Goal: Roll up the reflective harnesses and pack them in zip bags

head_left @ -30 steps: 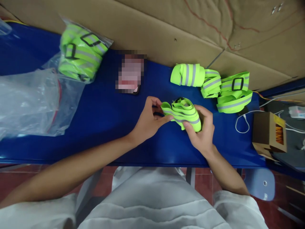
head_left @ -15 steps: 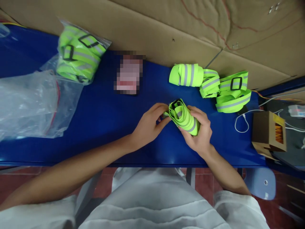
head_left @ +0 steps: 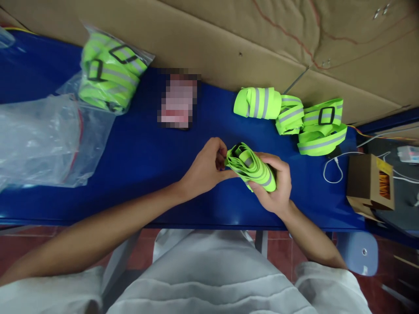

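Yellow-green webbing with grey stripes, wound into a flattened roll [head_left: 253, 168], is held up over the blue bench [head_left: 147, 165]; head view, the only one. Right hand [head_left: 278, 185] closed round the near right end, thumb on the near side, fingers beyond. Left hand [head_left: 206, 168] at the opposite end: thumb straight along the lower edge, other fingers curled in. Cannot tell whether it actually pinches the webbing.

Handling, my judgement: right hand best kept firm but not crushing, so the layers don't slide out endwise; left thumb and fingertips should square the uneven edges and keep any free end snug, without tugging the inner turns loose.

Beyond the right hand, three webbing bundles [head_left: 290, 115] sit near the board wall [head_left: 209, 48], the rightmost with a black buckle [head_left: 326, 115]. Beyond and left of the left hand: a bagged bundle [head_left: 111, 83], and clear plastic [head_left: 39, 144] cut off by the frame.

Hard to read: dark core of the roll, perhaps a buckle; right palm covers the far end; the pixelated item [head_left: 178, 102] beyond the left hand, masked.
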Motion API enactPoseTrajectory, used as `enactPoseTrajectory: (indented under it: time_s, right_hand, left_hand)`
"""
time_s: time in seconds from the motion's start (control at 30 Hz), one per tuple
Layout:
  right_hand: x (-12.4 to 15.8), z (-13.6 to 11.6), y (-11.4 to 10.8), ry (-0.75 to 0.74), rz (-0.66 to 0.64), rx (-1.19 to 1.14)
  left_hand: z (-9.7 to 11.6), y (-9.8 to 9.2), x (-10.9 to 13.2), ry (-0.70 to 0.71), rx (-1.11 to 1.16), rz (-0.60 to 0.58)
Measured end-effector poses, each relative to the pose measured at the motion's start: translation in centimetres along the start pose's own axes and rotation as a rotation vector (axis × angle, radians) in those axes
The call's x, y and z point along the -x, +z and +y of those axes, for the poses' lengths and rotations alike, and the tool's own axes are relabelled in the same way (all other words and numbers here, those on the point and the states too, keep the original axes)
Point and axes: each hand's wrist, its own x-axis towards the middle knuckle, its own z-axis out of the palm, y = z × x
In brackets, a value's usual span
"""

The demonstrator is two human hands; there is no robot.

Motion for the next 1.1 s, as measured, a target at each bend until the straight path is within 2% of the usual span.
enactPoseTrajectory:
  time_s: [0.07, 0.17, 0.3, 0.4, 0.47, 0.6, 0.7, 0.77, 1.0, 1.1]
  right_hand:
    - [0.0, 0.0, 0.1, -0.004, -0.013, 0.053]
    - [0.1, 0.2, 0.5, -0.079, -0.064, 0.141]
    - [0.5, 0.7, 0.9, -0.173, -0.168, 0.249]
    - [0.5, 0.9, 1.0, -0.170, -0.159, 0.260]
    - [0.5, 1.1, 0.9, -0.150, -0.144, 0.254]
    - [0.4, 1.2, 0.9, -0.140, -0.165, 0.242]
    - [0.4, 1.2, 0.9, -0.135, -0.178, 0.193]
    - [0.4, 1.1, 0.8, -0.103, -0.173, 0.146]
    - [0.1, 0.6, 0.4, 0.015, -0.176, 0.018]
    - [0.0, 0.7, 0.3, 0.031, -0.199, 0.006]
  left_hand:
    - [-0.2, 0.1, 0.1, -0.024, -0.009, 0.004]
    - [-0.1, 0.3, 0.1, -0.042, 0.045, -0.061]
    - [0.2, 0.7, 0.2, -0.069, 0.333, -0.055]
    - [0.1, 1.1, 0.5, -0.129, 0.542, -0.026]
    - [0.0, 1.2, 0.8, -0.146, 0.614, -0.047]
    - [0.2, 1.0, 1.2, -0.049, 0.511, -0.119]
    - [0.4, 0.9, 1.3, 0.085, 0.396, -0.111]
    - [0.4, 1.0, 1.3, 0.132, 0.397, -0.102]
    - [-0.1, 1.5, 1.1, 0.076, 0.461, -0.062]
    - [0.0, 1.2, 1.0, 0.007, 0.489, -0.113]
